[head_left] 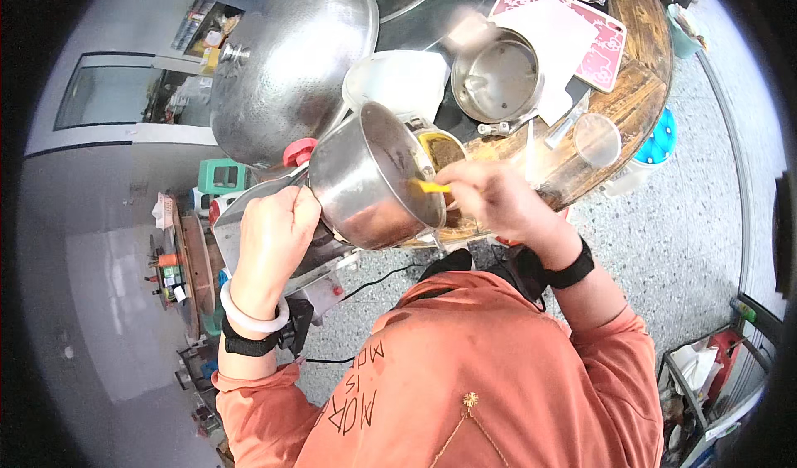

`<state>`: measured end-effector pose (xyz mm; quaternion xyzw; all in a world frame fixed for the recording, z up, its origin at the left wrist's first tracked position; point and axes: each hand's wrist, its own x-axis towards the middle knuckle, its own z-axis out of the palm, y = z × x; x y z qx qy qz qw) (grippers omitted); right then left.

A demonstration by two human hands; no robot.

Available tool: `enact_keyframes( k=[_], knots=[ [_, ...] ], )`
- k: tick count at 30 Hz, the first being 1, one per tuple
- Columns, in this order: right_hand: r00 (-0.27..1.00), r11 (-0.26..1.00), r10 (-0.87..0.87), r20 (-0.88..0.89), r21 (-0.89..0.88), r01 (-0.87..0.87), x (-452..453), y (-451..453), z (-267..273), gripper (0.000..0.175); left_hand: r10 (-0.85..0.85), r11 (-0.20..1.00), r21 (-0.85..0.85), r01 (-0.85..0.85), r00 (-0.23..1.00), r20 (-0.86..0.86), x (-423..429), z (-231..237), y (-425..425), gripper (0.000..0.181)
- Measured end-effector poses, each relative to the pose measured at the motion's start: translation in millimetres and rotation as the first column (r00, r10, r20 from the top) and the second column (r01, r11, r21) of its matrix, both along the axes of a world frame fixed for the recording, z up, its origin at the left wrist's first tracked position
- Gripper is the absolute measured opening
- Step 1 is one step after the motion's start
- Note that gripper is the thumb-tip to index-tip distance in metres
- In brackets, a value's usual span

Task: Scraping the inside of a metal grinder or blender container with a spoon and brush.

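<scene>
A stainless steel pot (pixel 352 184) is tilted on its side in front of me, its mouth facing right. My left hand (pixel 274 237) is closed in a fist at the pot's base side, apparently around its handle, which my fingers hide. In my right hand (pixel 489 197) is a small yellow tool (pixel 433 187), pinched between thumb and fingers. Its tip reaches into the pot's mouth; the tip's shape is unclear. Just beyond the rim, a container with yellowish contents (pixel 443 150) is partly covered by the pot. A red knob (pixel 299 152) shows at the pot's left.
A large domed metal lid (pixel 292 63) leans at the left, beside a white plastic basin (pixel 398 79). Another steel pot (pixel 496 79), a pink patterned cutting board (pixel 607 57), a knife (pixel 568 121) and a clear cup (pixel 597 140) rest on the wooden-edged table (pixel 644 88).
</scene>
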<state>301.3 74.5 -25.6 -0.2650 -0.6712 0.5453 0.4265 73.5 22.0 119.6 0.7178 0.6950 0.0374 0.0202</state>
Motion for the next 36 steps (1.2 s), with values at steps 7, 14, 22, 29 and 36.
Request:
enact_keyframes(
  k=[7, 14, 22, 29, 36],
  knots=[
    [0.975, 0.973, -0.185, 0.12, 0.162, 0.164, 25, 11, -1, 0.018, 0.02, 1.0, 0.003, -0.02, 0.999, 0.028, -4, 1, -5, 0.028],
    [0.966, 0.92, -0.235, 0.109, 0.347, 0.185, -7, 8, -20, 0.017, 0.035, 0.999, 0.011, -0.036, 0.995, 0.094, 0, 4, -5, 0.028],
    [0.983, 0.924, -0.167, 0.069, 0.358, 0.132, -7, -8, -10, 0.019, 0.04, 0.999, -0.002, -0.04, 0.993, 0.114, 0, 2, -9, 0.028],
    [0.983, 0.987, -0.162, 0.087, 0.034, 0.16, 27, -1, 34, 0.02, 0.197, 0.974, 0.039, -0.225, 0.913, 0.356, -39, -6, -36, 0.026],
    [0.989, 0.852, -0.125, 0.075, 0.519, 0.069, -29, -9, 107, 0.029, -0.038, 0.898, 0.273, -0.346, 0.557, 0.83, -81, -18, -55, 0.031]
  ],
)
